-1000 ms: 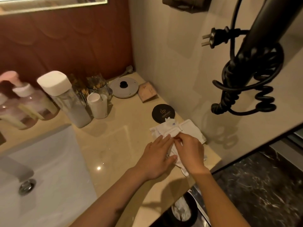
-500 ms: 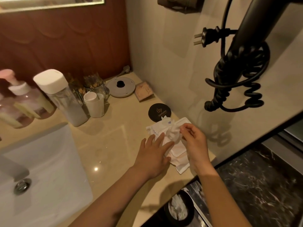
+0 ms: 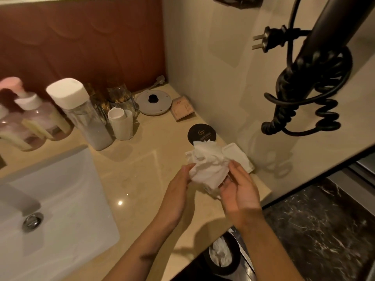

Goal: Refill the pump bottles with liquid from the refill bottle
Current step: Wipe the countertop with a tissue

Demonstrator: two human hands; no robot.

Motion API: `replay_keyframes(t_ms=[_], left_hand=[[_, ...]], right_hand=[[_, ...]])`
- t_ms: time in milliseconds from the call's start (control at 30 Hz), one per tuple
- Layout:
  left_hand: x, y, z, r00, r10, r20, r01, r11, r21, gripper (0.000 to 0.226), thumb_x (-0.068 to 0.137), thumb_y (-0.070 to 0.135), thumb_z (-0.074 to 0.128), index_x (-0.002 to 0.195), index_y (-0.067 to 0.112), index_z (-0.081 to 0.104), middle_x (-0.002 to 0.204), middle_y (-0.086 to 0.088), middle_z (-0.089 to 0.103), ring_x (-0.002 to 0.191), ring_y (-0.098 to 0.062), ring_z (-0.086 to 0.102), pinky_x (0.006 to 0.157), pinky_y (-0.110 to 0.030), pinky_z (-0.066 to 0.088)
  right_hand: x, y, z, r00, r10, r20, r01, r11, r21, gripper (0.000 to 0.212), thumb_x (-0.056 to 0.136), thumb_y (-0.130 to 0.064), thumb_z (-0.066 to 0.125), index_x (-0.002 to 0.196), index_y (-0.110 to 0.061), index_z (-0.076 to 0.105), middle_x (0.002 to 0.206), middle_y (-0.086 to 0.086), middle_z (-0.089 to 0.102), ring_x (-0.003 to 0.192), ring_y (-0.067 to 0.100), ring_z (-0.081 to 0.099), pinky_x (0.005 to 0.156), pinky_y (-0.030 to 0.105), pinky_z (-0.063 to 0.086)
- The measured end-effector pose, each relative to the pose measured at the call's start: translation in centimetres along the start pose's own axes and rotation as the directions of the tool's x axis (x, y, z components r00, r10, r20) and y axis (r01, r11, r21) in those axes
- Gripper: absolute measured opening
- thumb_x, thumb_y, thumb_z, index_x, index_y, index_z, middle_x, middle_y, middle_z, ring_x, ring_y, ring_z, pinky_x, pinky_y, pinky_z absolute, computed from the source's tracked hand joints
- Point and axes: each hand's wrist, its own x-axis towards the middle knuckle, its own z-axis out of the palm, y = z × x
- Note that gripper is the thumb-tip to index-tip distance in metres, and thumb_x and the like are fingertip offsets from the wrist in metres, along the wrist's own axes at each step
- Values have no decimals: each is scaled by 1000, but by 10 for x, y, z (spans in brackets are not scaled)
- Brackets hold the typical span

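Pink pump bottles (image 3: 43,120) stand at the far left of the counter, behind the sink. Beside them stands a tall clear refill bottle (image 3: 87,122) with a white cap. At the counter's right end, my left hand (image 3: 178,191) and my right hand (image 3: 239,191) hold a crumpled white tissue (image 3: 209,167) between them, lifted a little off the counter. The left fingers grip its left side; the right thumb and fingers grip its right side. Both hands are far from the bottles.
A white sink (image 3: 67,201) fills the lower left. A small white cup (image 3: 121,124), glasses (image 3: 121,98), a round grey lid (image 3: 154,102), a black coaster (image 3: 200,133) and a white packet (image 3: 237,157) lie on the counter. A hair dryer (image 3: 316,63) with coiled cord hangs at right. A bin (image 3: 223,256) stands below.
The tissue was lying flat on the counter under my hands. Both hands have gathered it into a crumpled wad and lifted it.
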Motion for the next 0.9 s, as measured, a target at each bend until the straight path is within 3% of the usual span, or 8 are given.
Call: replay_keyframes(t_ms=[67, 233, 367, 500, 600, 667, 733, 900], left_hand=[[-10, 1, -10, 996, -88, -6, 86, 983, -161, 46, 88, 58, 39, 112, 26, 62, 109, 5, 69, 103, -10, 63, 91, -26, 47], [-43, -5, -40, 982, -14, -187, 28, 997, 72, 24, 85, 12, 66, 109, 14, 66, 100, 1, 72, 91, -11, 67, 73, -15, 50], [-65, -19, -62, 930, -111, -350, 130, 991, 34, 27, 74, -3, 72, 95, 15, 71, 89, 5, 73, 88, -15, 68, 73, -22, 53], [-91, -25, -67, 909, -217, -355, 175, 974, -146, 12, 74, 1, 74, 85, 3, 73, 82, -11, 73, 73, -20, 68, 65, -26, 54], [-105, -35, -67, 889, -225, -400, 181, 973, -144, 8, 76, 0, 71, 69, -3, 71, 66, -11, 69, 60, -14, 60, 53, -20, 47], [-110, -36, -72, 874, -203, -441, 173, 979, -108, 15, 78, 4, 71, 65, -3, 69, 61, -9, 66, 57, -11, 57, 51, -17, 44], [-112, -33, -79, 853, -187, -488, 153, 982, -108, 19, 82, 9, 68, 66, -3, 68, 60, -8, 66, 54, -10, 58, 49, -16, 42], [-114, -26, -96, 800, -189, -570, 143, 982, -125, 30, 90, 18, 56, 79, -9, 64, 37, -7, 46, 35, -18, 47, 41, -23, 42]], right_hand=[[-10, 17, 2, 999, 46, -4, -46, 999, -29, 37, 78, -22, 55, 111, -6, 60, 113, 13, 68, 104, 22, 64, 91, 34, 51], [-36, 55, 3, 985, 163, -48, -170, 947, -272, 16, 93, -10, 49, 90, -10, 65, 87, 5, 73, 79, 14, 69, 78, 30, 52], [-46, 74, 4, 945, 328, -16, -309, 870, -384, 23, 96, -14, 45, 92, -4, 66, 58, -2, 60, 53, 8, 54, 65, 28, 41], [-58, 89, 5, 849, 522, 83, -454, 801, -391, 39, 88, -36, 58, 104, -3, 70, 99, 16, 71, 87, 26, 68, 86, 40, 48], [-70, 91, 11, 689, 680, 252, -563, 720, -405, 45, 92, -37, 42, 105, -5, 71, 106, 11, 69, 96, 20, 65, 87, 29, 46], [-70, 96, 13, 638, 736, 227, -637, 670, -382, 39, 91, -30, 51, 114, -2, 66, 114, 15, 66, 100, 22, 64, 87, 29, 49], [-62, 104, 8, 672, 733, 109, -669, 663, -336, 50, 84, -19, 67, 125, 6, 56, 122, 23, 60, 105, 29, 62, 87, 36, 52], [-44, 95, 25, 845, 533, -28, -513, 797, -320, 42, 87, -17, 57, 122, 7, 54, 116, 21, 64, 108, 30, 61, 93, 39, 50]])
